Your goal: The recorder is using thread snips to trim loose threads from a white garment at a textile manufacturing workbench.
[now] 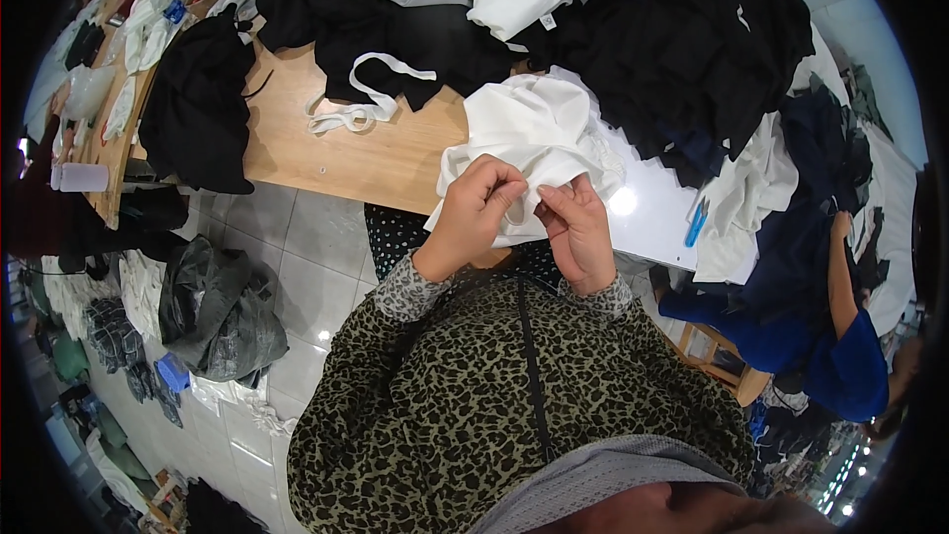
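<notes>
At the near edge of the worktop (297,148), the left hand (474,210) and right hand (577,232) each seem to have a pinching grip on white cloth (534,124), apparently mid-handling; farther across the worktop, a white strip (403,66) and black clothes (682,49) lie unhandled.
</notes>
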Tool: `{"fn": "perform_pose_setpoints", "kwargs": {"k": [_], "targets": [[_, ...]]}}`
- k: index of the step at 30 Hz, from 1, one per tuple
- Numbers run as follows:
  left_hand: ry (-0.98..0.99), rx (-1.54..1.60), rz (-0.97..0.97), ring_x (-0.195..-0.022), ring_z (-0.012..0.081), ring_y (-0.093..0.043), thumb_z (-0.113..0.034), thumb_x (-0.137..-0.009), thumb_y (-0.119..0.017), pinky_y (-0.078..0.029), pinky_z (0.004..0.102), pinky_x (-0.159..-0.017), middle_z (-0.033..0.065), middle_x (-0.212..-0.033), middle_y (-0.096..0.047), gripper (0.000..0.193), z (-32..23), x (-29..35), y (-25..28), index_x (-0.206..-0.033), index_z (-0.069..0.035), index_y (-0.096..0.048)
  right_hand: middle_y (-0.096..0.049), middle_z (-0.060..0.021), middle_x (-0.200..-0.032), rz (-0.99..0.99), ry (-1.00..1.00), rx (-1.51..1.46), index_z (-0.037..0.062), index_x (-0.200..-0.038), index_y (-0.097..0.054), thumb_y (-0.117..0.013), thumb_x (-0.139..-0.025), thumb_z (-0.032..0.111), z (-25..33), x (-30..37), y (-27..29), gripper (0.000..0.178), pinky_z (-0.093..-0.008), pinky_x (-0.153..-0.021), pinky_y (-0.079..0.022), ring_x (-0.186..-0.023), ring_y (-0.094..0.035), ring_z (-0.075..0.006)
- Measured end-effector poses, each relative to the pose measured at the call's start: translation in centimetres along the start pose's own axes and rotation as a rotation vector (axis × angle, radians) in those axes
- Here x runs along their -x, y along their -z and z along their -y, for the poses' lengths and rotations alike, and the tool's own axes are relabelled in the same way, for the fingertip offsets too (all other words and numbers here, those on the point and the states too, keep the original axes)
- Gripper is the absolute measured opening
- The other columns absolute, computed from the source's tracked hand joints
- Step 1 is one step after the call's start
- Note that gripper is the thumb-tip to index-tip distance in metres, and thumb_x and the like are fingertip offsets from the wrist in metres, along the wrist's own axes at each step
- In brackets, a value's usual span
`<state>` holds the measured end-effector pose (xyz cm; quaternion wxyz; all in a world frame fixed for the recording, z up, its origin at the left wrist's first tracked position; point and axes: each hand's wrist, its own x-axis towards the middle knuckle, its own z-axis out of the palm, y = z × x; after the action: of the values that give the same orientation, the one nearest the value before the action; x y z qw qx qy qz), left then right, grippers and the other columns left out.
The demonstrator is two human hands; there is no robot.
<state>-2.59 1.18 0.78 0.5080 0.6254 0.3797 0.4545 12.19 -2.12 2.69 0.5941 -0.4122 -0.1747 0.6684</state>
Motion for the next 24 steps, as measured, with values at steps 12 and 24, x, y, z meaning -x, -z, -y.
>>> {"fn": "perform_pose_setpoints", "kwargs": {"k": [12, 24], "targets": [[0.16, -0.127, -0.15, -0.071, 0.0123, -0.049, -0.009, -0.082, -0.062, -0.043, 0.0235, -0.066, 0.0071, -0.086, -0.054, 0.045, -1.3, 2.3, 2.8, -0.123, 0.001, -0.045, -0.059, -0.0103, -0.099, 0.048, -0.165, -0.174, -0.0042, -0.101, -0.051, -0.055, -0.085, 0.001, -0.9, -1.7, -1.3, 0.018, -0.0315, -0.083, -0.052, -0.089, -0.06, -0.0174], [0.043, -0.174, -0.156, -0.077, 0.0111, -0.057, -0.002, -0.082, -0.062, -0.047, 0.0226, -0.068, 0.009, -0.088, -0.059, 0.032, -1.5, 2.1, 1.7, -0.106, 0.002, -0.04, -0.058, -0.0111, -0.106, 0.196, 0.041, -0.25, -0.0017, -0.108, -0.05, -0.054, -0.085, -0.002, -2.9, -2.4, -2.5, 0.023, -0.0308, -0.087, -0.048, -0.095, -0.059, -0.0181]]}}
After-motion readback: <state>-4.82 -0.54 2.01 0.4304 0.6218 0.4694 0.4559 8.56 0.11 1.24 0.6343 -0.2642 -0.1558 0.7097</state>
